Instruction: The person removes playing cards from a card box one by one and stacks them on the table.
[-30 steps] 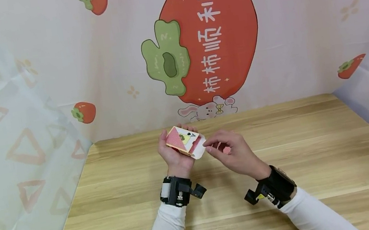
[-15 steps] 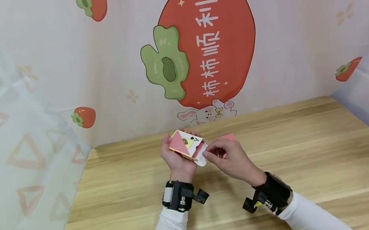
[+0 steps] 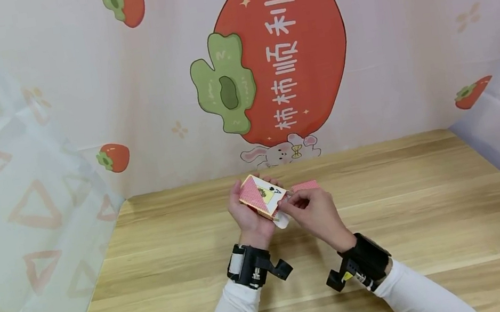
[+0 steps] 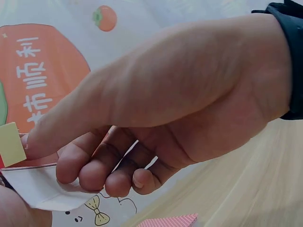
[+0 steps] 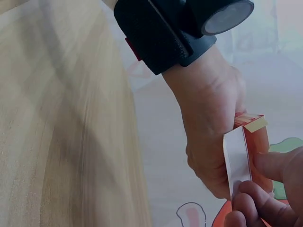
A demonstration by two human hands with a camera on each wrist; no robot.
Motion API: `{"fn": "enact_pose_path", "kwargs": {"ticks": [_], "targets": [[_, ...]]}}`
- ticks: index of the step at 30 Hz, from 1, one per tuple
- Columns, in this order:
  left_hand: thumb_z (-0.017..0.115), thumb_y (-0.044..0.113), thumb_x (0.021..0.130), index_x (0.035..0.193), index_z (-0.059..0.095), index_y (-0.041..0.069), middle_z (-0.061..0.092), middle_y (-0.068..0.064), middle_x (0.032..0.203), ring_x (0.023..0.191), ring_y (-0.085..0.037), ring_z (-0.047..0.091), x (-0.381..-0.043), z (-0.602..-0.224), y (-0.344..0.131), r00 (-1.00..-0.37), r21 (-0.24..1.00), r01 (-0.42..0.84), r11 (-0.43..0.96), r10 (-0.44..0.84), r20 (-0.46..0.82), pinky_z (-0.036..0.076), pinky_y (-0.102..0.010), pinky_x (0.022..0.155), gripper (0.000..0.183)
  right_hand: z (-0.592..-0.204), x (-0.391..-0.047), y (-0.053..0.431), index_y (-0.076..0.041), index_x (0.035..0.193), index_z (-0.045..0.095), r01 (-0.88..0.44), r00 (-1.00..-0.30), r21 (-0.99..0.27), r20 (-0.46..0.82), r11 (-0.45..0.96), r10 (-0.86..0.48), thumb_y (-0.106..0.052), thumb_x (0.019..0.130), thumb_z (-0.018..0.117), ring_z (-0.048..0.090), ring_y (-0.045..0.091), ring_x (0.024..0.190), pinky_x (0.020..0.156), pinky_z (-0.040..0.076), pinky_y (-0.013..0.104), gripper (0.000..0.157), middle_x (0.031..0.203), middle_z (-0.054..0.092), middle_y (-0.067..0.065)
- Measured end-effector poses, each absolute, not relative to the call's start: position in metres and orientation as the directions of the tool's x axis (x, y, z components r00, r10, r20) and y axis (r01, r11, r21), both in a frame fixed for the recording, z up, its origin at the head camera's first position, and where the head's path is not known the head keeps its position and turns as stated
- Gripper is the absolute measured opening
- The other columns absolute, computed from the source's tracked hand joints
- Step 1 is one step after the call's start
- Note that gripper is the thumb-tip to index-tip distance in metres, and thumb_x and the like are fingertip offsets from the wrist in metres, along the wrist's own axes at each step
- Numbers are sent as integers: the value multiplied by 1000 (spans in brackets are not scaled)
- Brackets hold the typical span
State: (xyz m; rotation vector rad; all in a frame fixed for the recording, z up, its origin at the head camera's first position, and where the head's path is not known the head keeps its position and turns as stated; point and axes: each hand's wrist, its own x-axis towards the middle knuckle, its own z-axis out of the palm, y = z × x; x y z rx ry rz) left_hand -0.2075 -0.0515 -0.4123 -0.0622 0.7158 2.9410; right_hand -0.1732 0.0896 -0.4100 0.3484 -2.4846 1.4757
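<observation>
In the head view my left hand (image 3: pixel 252 215) holds a playing-card box (image 3: pixel 258 196) tilted in its palm above the table. The box has a red pattern and a printed ace of spades. Its open end faces right, and a white flap (image 3: pixel 281 219) hangs out there. My right hand (image 3: pixel 315 213) is at that end. In the right wrist view, its thumb (image 5: pixel 274 165) reaches into the opening while its fingers curl at the edge of the flap. The left wrist view shows the curled fingers of the right hand (image 4: pixel 156 104) right over the flap. The box's inside is mostly hidden.
A red-patterned card (image 3: pixel 305 186) lies on the wooden table (image 3: pixel 175 275), just behind my right hand. A cloth backdrop (image 3: pixel 387 65) with a big persimmon print stands at the table's far edge, with cloth on both sides too.
The box and left hand have shifted a little to the right and down. My right thumb and fingers have moved from the flap's tip in to the open end, covering more of it.
</observation>
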Motion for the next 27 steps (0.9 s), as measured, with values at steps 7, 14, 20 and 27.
{"fn": "enact_pose_path", "kwargs": {"ticks": [7, 14, 20, 27], "targets": [[41, 49, 98, 127, 47, 13, 57, -9, 107, 101, -27, 59, -208, -413, -49, -996, 509, -95, -856, 85, -43, 49, -42, 95, 47, -413, -176, 90, -8, 76, 76, -306, -944, -826, 326, 473, -41, -17, 86, 81, 57, 15, 65, 54, 45, 24, 14, 72, 67, 0], [38, 49, 99, 130, 46, 13, 58, -10, 109, 102, -27, 59, -208, -413, -50, -996, 530, -86, -843, 72, -48, 43, -48, 104, 49, -413, -176, 89, -8, 78, 77, -294, -950, -838, 309, 460, -46, -17, 86, 81, 58, 14, 66, 56, 46, 24, 12, 73, 68, 0], [36, 49, 100, 132, 46, 13, 58, -11, 110, 100, -26, 62, -208, -413, -51, -997, 542, -77, -837, 52, -61, 46, -45, 98, 49, -414, -176, 90, -5, 84, 77, -236, -971, -901, 229, 364, -64, -15, 89, 79, 57, 16, 70, 57, 46, 23, 11, 79, 69, 5], [40, 50, 98, 131, 47, 14, 56, -10, 109, 98, -26, 59, -208, -413, -49, -995, 511, -99, -854, 68, -78, 45, -45, 99, 49, -410, -176, 87, 5, 92, 74, -48, -998, -986, 43, 162, -35, -5, 92, 72, 57, 19, 77, 63, 50, 23, 10, 92, 66, 12]]}}
